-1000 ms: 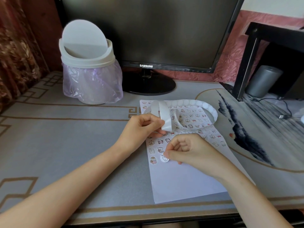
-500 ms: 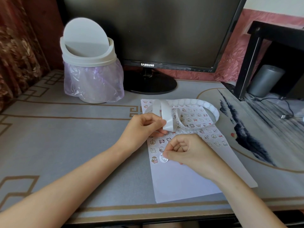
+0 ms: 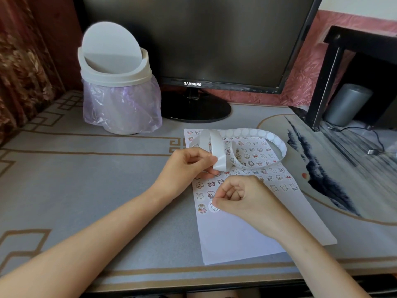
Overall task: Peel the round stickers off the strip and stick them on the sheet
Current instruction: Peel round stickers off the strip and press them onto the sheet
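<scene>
The counter (image 3: pixel 86 190) carries a monitor (image 3: pixel 204 39) and a lidded bin (image 3: pixel 120 93) along its back edge. The sheet (image 3: pixel 236 237) lies right of the middle, reaching toward the front edge. Left hand (image 3: pixel 184 168) fingers pinch the looping strip (image 3: pixel 219 151) over the sheet. Right hand (image 3: pixel 242 198) fingers, curled, hold a sticker (image 3: pixel 212 208) down on the sheet.

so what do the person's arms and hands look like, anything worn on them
Both forearms are bare to the frame edge, no sleeves in view. The left hand and right hand wear no gloves; no watch, bracelet or ring shows on the wrists or visible fingers.
</scene>
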Motion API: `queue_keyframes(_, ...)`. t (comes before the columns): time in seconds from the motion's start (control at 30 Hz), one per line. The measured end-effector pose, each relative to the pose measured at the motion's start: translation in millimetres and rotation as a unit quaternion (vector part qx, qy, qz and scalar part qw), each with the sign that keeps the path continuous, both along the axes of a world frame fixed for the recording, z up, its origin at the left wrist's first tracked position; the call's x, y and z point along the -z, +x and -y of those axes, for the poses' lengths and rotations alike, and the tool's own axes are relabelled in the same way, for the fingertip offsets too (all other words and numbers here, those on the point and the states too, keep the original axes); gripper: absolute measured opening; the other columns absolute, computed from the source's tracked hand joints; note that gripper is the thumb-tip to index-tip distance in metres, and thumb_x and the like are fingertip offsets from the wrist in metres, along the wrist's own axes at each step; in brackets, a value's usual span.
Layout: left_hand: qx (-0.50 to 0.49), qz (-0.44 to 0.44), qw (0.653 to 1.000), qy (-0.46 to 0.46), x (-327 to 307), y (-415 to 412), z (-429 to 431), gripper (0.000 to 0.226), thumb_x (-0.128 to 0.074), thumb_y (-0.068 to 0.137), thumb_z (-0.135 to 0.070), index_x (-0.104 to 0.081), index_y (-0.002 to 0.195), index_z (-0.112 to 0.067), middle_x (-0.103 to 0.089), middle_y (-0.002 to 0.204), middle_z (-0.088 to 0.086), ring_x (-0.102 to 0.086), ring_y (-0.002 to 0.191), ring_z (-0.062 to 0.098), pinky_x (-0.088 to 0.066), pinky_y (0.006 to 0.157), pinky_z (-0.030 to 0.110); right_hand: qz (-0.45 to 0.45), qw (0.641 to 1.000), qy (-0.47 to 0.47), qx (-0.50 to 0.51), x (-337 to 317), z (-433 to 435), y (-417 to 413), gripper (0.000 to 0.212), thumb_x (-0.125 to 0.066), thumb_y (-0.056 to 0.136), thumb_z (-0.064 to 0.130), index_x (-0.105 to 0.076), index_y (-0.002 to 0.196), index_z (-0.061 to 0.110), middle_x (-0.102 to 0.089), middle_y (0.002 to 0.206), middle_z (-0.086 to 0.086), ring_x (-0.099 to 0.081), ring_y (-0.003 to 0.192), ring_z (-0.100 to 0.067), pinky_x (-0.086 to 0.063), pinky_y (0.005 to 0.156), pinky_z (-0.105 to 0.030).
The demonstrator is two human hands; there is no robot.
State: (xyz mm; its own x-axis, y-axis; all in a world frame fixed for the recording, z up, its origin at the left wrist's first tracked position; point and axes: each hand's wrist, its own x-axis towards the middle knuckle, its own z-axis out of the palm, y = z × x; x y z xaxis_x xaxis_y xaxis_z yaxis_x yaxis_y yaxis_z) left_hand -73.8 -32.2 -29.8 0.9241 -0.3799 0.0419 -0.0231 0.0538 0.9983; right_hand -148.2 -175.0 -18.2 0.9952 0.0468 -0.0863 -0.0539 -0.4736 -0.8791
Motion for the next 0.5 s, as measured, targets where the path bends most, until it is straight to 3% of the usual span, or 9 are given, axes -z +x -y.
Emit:
queue_keyframes(0.27, -0.001, -0.002, 1.0, 0.004, 0.4, 0.4, -0.3, 0.008, -0.062, 0.087, -0.008, -0.065, 0.084, -0.002, -0.07, 0.068, 0.006, -0.07, 0.071, 0.015, -0.057, 0.072, 0.021, 0.03, 0.999, -0.035, 0.004, 5.5, 0.3, -1.3, 0.014, -0.074, 0.075, 0.011, -0.064, 0.067, 0.019, -0.053, 0.049, 0.014, -0.045, 0.048, 0.001, -0.04, 0.053, -0.016)
queue_keyframes(0.4, 0.001, -0.004, 1.0, 0.003, 0.3, 0.5, -0.5, 0.008, -0.062, 0.088, -0.008, -0.065, 0.084, -0.002, -0.07, 0.069, 0.007, -0.07, 0.071, 0.015, -0.057, 0.07, 0.02, 0.045, 0.998, -0.039, -0.002, 6.5, 2.2, 0.2, 0.025, -0.075, 0.074, 0.012, -0.057, 0.086, 0.025, -0.053, 0.058, 0.011, -0.043, 0.047, -0.002, -0.035, 0.052, -0.015)
queue_keyframes(0.5, -0.001, -0.002, 1.0, 0.007, 0.2, 0.3, -0.5, 0.009, -0.062, 0.088, -0.009, -0.065, 0.084, -0.002, -0.07, 0.072, 0.01, -0.07, 0.073, 0.016, -0.057, 0.072, 0.021, 0.041, 0.999, -0.02, -0.005, 7.3, 5.0, 1.1, 0.029, -0.075, 0.074, 0.01, -0.053, 0.087, 0.024, -0.049, 0.063, 0.007, -0.041, 0.05, -0.004, -0.036, 0.053, -0.018)
